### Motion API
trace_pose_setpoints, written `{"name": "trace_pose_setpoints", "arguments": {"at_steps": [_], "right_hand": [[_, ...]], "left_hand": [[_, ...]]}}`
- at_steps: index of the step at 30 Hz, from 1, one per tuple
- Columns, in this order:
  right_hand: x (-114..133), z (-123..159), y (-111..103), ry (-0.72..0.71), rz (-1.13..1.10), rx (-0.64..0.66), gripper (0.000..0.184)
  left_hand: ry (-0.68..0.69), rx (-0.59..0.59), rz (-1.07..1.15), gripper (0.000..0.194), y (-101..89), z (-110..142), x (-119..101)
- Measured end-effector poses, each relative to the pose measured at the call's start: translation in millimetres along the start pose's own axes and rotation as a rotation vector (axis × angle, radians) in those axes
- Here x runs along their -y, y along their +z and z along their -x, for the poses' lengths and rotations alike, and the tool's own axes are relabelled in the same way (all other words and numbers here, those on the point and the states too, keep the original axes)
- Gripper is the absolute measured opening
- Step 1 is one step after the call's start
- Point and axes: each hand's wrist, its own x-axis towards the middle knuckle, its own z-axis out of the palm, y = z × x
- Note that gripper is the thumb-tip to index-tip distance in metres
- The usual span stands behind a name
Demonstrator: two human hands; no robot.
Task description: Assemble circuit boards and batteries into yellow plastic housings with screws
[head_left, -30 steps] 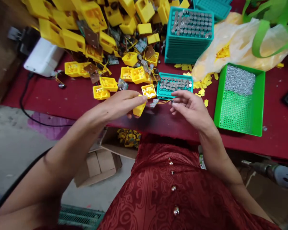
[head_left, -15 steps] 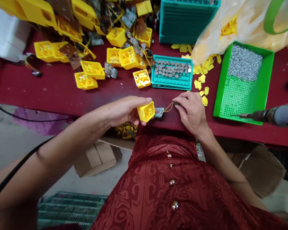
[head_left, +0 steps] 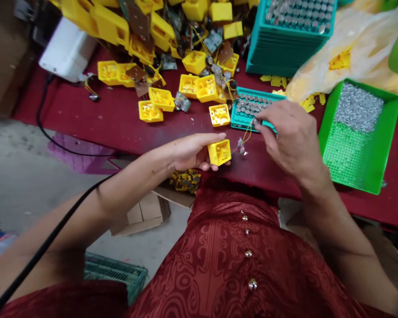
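Note:
My left hand [head_left: 199, 152] is closed around a small yellow plastic housing [head_left: 220, 153], its open side facing up and toward the right. Between my hands a small circuit board [head_left: 241, 146] dangles, blurred, on thin yellow wires [head_left: 248, 131]. My right hand [head_left: 287, 137] pinches a small round dark part [head_left: 254, 123] at the end of those wires, raised in front of the teal tray [head_left: 240, 121] of round metal parts. Just behind the held housing, another yellow housing [head_left: 219, 115] lies open side up on the table.
Yellow housings with wired boards [head_left: 195, 62] pile up at the back. A stack of teal trays [head_left: 278, 53] stands behind the small tray. On the right, a green basket [head_left: 354, 170] contains many screws, with a plastic bag [head_left: 311, 53] beyond. A white box [head_left: 68, 51] sits back left.
My right hand has lifted the round part, pulling the wires up, and the circuit board now hangs off the table. The view has shifted; the electric screwdriver at the right is out of frame.

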Motion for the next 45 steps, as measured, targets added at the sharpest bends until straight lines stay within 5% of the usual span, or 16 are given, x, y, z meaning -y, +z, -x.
{"name": "trace_pose_setpoints", "arguments": {"at_steps": [4,7,10,14,17,19,25,37,45], "right_hand": [[47.5,-64.2,-40.2,-0.092,0.151,0.257,0.03],[66.1,-83.0,-40.5,-0.175,0.206,0.291,0.031],[57.7,-73.6,-25.1,-0.137,0.119,0.165,0.023],[36.8,-40.2,-4.9,0.066,-0.428,-0.019,0.007],[34.9,-17.0,5.5,0.171,-0.869,0.019,0.007],[37.3,-6.3,10.8,0.219,-0.97,0.036,0.008],[35.1,11.2,21.2,0.183,-0.852,-0.066,0.008],[29.0,24.5,4.6,0.228,-0.665,0.059,0.007],[31.3,31.6,2.6,0.173,-0.433,0.054,0.006]], "left_hand": [[0.063,0.153,0.228,0.035,-16.2,1.1,7.6],[0.133,0.209,0.388,0.034,-21.9,3.6,12.3],[0.236,0.199,0.516,0.038,-20.7,4.3,17.8],[0.428,0.128,0.616,0.034,-10.3,0.9,26.9],[0.563,0.055,0.578,0.031,1.0,-2.6,33.4],[0.623,0.023,0.513,0.032,8.0,-3.8,36.7],[0.685,-0.025,0.387,0.031,19.9,-5.0,41.6],[0.72,-0.133,0.111,0.048,35.7,-10.6,47.5],[0.667,-0.121,0.166,0.051,51.7,-10.2,46.3]]}}
